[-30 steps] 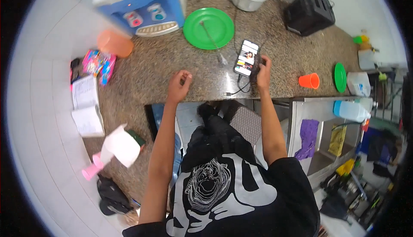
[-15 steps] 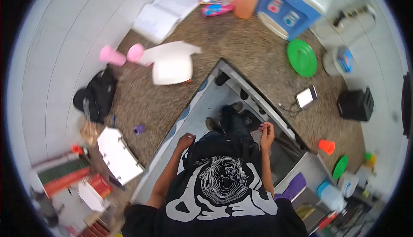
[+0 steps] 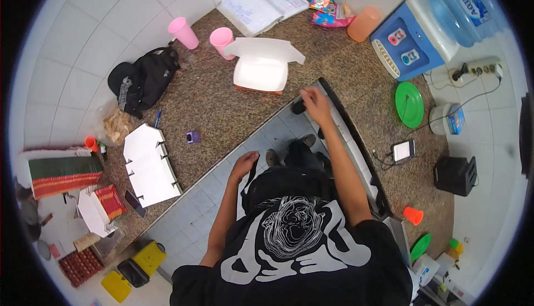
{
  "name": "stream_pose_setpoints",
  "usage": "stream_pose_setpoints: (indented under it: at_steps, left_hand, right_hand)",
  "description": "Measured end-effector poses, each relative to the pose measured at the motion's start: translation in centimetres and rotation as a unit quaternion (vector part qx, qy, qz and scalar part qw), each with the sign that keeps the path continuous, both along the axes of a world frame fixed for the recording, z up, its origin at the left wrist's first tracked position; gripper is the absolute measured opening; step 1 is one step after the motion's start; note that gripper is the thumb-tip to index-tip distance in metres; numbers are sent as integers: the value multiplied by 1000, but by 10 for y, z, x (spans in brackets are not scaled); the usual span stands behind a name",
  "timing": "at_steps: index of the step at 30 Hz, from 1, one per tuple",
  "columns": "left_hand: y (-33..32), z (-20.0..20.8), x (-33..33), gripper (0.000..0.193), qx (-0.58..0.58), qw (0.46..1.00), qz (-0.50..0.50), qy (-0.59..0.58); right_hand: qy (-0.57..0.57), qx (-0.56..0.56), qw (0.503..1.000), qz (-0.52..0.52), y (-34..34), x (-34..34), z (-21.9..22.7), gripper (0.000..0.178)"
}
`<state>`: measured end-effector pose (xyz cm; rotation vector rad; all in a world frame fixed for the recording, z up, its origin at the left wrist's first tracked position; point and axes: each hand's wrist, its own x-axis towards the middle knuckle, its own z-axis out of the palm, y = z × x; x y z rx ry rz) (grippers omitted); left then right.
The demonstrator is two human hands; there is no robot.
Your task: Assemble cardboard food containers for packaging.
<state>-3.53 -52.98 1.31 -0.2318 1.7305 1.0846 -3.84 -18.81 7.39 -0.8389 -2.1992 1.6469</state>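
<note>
My left hand is closed, with a black strap running down from its fingers to the black bag at my waist. Reaching up over the corner of the counter, my right hand has its fingers loosely extended and holds nothing visible. Nearest to it is an open white cardboard box with its lid flap raised, apart from the fingers. Against that flap stands a pink cup. On the left counter lies a flat white folded carton beside a small purple bottle.
The speckled counter bends around a corner. Along it are an open notebook, snack packets, a blue water dispenser, a green plate, a phone, an orange cup and a black cap.
My right hand has moved up and left toward the white box. My left hand has risen slightly, and a strap now shows at it. The whole view has shifted.
</note>
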Motion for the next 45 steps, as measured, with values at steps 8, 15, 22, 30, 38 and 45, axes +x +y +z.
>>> stream_pose_setpoints:
  at_steps: [8, 15, 22, 30, 38, 45]
  left_hand:
    - [42, 95, -54, 40, 155, 924, 75, 341]
    - [38, 135, -55, 136, 138, 848, -4, 512]
    - [75, 178, -43, 152, 332, 826, -106, 444]
    - [121, 190, -28, 134, 398, 770, -209, 452]
    - [103, 196, -8, 110, 392, 756, -264, 453]
    - [88, 233, 2, 103, 362, 811, -305, 344]
  right_hand:
    - [-87, 164, 982, -40, 2, -95, -34, 49]
    - [17, 70, 997, 42, -43, 28, 83, 40]
    - [68, -64, 993, -70, -42, 115, 137, 40]
    - [130, -69, 976, -158, -35, 187, 148, 39]
    - [183, 45, 982, 9, -55, 198, 146, 124]
    - [-62, -34, 986, 151, -39, 244, 132, 65]
